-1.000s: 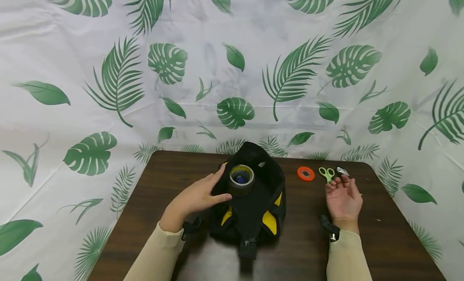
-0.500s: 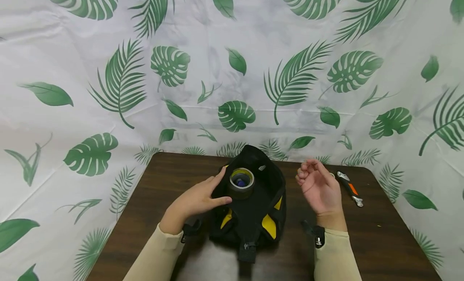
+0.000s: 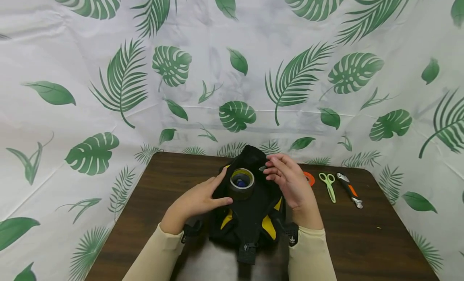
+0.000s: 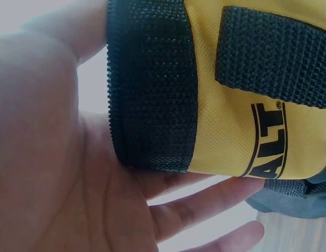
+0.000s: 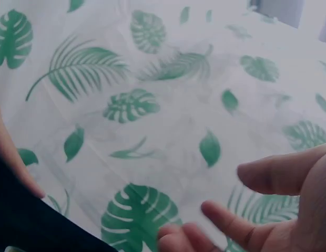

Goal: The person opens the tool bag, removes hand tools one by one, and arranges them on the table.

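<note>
A black and yellow tool bag (image 3: 250, 220) stands on the table, its dark mouth upward. In the left wrist view its black webbing edge and yellow panel (image 4: 226, 131) carry the letters ALT. Inside the bag's mouth sits a round tape roll (image 3: 241, 191), something blue showing through its centre. My left hand (image 3: 195, 200) rests at the bag's left side, fingers straight and thumb reaching over the front towards the roll. My right hand (image 3: 290, 184) is at the bag's right rim, loosely bent fingers overlapping the mouth. Thumb and fingers stand apart in the right wrist view, nothing held.
Right of the bag lie an orange disc (image 3: 309, 178), partly hidden by my right hand, green scissors (image 3: 329, 187) and a black-and-orange tool with silver ends (image 3: 349, 189). Behind the brown table (image 3: 391, 240) hangs a white cloth (image 3: 203, 27) printed with green leaves.
My right hand has moved left from beside the scissors to the bag's right rim, uncovering the scissors and the black-and-orange tool. My left hand has stayed at the bag.
</note>
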Available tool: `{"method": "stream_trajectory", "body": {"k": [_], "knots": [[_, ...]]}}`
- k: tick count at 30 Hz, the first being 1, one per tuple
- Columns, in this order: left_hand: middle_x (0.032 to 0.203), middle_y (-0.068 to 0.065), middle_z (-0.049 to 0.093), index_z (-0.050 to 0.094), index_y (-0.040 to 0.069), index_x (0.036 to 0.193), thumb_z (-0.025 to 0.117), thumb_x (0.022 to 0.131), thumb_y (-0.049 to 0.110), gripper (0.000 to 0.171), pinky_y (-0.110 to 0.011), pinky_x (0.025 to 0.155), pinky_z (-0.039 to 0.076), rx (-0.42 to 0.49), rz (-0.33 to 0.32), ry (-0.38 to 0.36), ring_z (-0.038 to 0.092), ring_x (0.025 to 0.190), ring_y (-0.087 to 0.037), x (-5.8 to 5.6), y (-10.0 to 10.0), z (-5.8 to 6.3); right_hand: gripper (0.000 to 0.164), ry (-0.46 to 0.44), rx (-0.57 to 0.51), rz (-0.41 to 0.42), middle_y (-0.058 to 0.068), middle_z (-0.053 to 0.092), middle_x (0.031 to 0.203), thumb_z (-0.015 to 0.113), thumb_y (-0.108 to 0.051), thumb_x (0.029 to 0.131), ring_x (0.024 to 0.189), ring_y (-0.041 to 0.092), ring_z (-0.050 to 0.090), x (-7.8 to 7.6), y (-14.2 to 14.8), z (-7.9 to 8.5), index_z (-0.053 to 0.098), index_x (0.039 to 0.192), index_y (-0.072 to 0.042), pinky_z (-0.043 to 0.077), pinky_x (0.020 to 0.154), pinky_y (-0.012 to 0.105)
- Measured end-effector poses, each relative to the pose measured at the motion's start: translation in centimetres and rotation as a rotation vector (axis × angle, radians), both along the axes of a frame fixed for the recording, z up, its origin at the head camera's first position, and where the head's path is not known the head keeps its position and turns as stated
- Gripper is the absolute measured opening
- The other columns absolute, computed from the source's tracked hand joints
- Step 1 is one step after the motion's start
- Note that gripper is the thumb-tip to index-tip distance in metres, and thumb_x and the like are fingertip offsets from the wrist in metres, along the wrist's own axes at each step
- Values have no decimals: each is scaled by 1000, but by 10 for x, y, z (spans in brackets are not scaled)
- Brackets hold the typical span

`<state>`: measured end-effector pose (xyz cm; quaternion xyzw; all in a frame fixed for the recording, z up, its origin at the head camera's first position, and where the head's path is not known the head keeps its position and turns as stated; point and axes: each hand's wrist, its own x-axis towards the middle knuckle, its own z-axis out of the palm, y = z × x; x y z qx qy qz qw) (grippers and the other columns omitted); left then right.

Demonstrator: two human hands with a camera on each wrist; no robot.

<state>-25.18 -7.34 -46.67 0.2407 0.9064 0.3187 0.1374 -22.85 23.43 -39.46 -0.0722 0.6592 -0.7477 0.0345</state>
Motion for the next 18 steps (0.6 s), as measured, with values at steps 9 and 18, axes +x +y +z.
{"method": "stream_trajectory", "body": {"k": [9,18], "knots": [[180,-16,29,4,46,174,64,97,78,103,-64,128,37,10,-13,15,41,161,-40,0,-2,1,51,-130,434,56,21,55,146,59,-39,114,130,37,61,-36,-38,3,50,151,-6,57,111,51],[180,-20,25,5,47,174,62,96,80,102,-66,127,37,-1,-20,-7,39,161,-43,1,-3,3,60,-227,614,1,20,50,160,66,-45,109,133,46,59,-60,-51,-22,50,155,-9,48,118,63]]}}
